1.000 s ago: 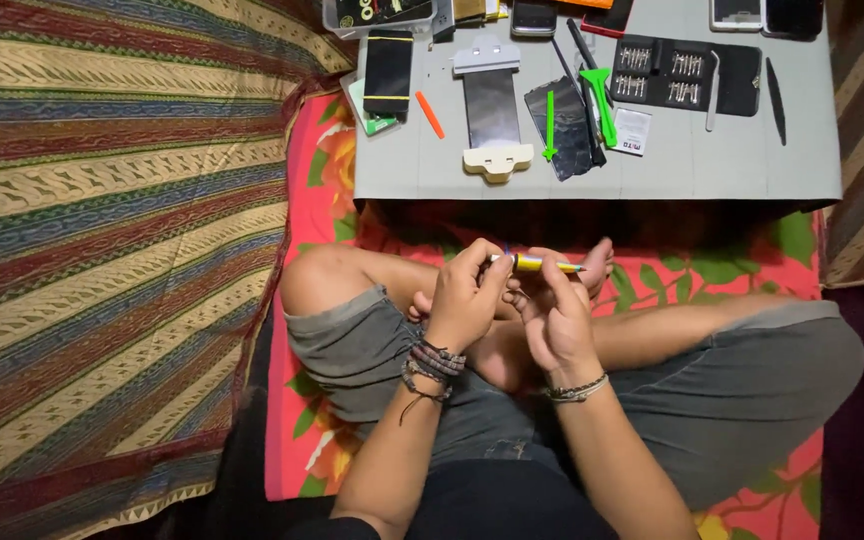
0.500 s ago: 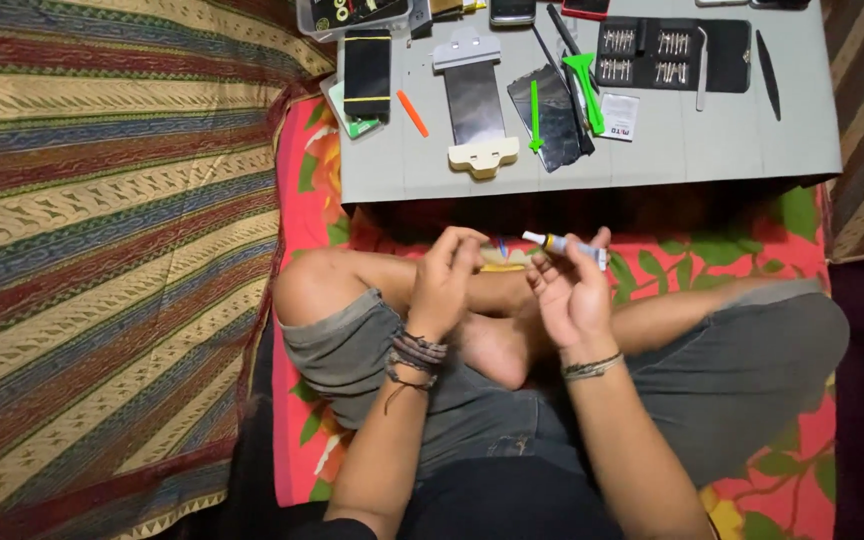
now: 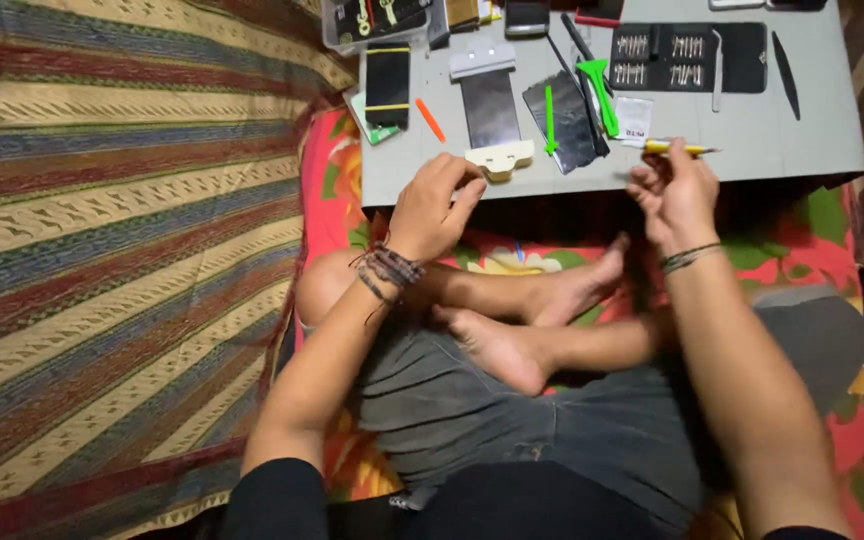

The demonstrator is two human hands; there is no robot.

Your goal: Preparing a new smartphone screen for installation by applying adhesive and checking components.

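The right hand [image 3: 674, 195] pinches a slim yellow-handled tool [image 3: 680, 148] over the grey board [image 3: 752, 150]; the left hand [image 3: 434, 207], fingers loosely curled and holding nothing, nears the cream bracket [image 3: 500, 158]; better to steady that piece first.

Two hands, left [image 3: 434, 208] and right [image 3: 674, 195], work at the frame's middle. Two green tools [image 3: 549, 117] [image 3: 597, 88], one orange stick [image 3: 430, 120] and one yellow-handled tool [image 3: 674, 148] lie up top.
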